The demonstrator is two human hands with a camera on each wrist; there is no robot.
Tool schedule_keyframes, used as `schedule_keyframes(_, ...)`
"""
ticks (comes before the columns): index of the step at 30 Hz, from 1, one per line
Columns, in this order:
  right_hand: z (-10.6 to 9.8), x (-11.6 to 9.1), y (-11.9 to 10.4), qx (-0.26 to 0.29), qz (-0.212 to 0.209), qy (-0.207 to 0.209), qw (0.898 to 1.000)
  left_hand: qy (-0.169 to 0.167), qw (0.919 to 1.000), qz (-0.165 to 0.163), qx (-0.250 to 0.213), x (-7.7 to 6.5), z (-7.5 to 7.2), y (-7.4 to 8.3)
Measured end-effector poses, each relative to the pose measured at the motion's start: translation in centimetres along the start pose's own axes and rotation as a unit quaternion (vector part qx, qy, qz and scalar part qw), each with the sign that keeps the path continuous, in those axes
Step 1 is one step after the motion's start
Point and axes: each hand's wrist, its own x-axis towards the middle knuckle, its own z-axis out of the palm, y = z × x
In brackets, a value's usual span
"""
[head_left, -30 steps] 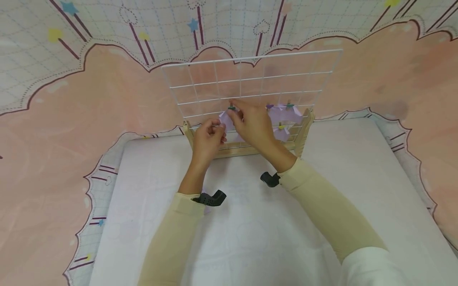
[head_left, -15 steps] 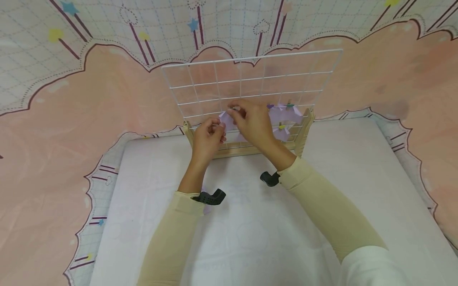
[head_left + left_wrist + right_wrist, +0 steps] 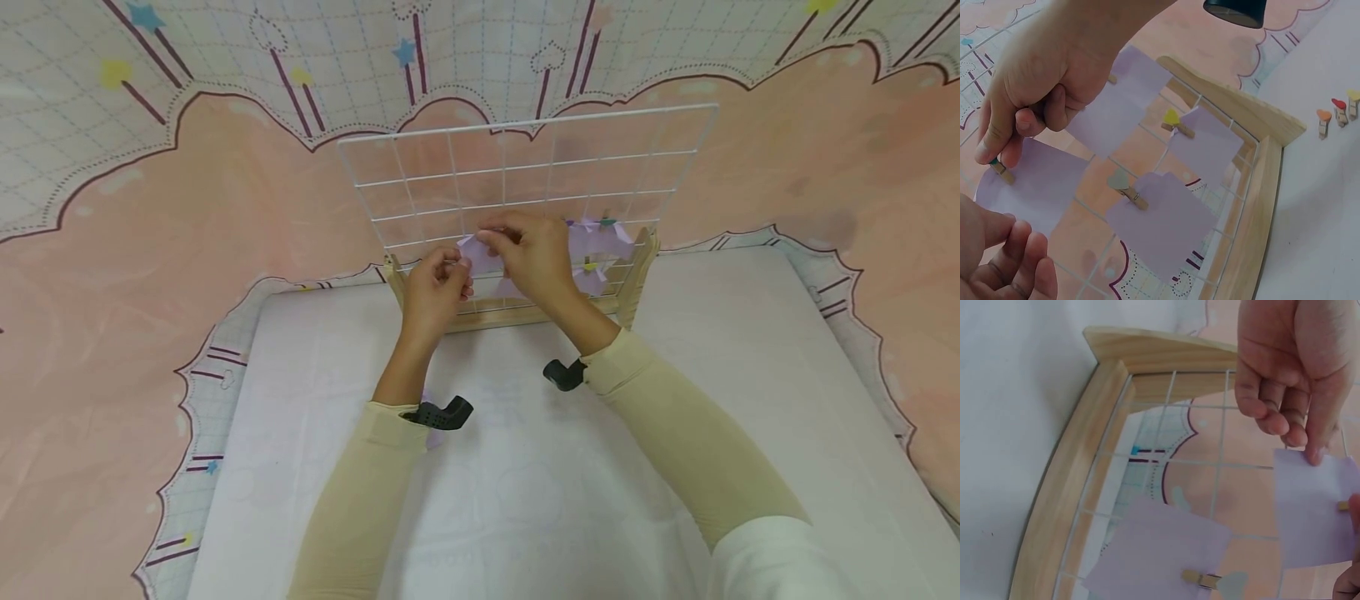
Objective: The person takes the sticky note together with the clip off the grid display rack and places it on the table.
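My left hand [image 3: 437, 287] pinches the left edge of a square purple paper [image 3: 480, 257] between thumb and finger. The paper lies against a white wire grid [image 3: 525, 122]. At its upper edge my right hand [image 3: 536, 254] pinches a small wooden clothespin [image 3: 1002, 171] with a teal top, mostly covered by the fingertips. In the left wrist view, a purple paper [image 3: 1166, 225] below hangs from a clothespin with a pale heart [image 3: 1119, 181]. A paper [image 3: 1207, 150] beside it hangs from a yellow-heart clothespin [image 3: 1172, 119]. Another paper [image 3: 1107, 119] is partly behind my right hand.
A wooden base [image 3: 510, 317] with side supports holds the grid upright on a white-covered table [image 3: 525, 483]. In the left wrist view, orange, red and yellow heart clothespins [image 3: 1340, 114] lie on the table. Something purple [image 3: 435, 438] shows beneath my left wrist. A patterned cloth [image 3: 225, 208] hangs behind.
My right fingertips have shifted slightly at the clothespin, whose dark green top showed above the paper and is now covered in the head view. My left hand stays in place.
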Motion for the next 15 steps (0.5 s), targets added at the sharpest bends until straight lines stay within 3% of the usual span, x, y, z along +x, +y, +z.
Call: schedule_keyframes(15, 0.37, -0.26, 0.61, 0.07, 0.001, 0.077, 0.995, 0.002, 1.0, 0.001, -0.007, -0.03, -0.17, -0.43)
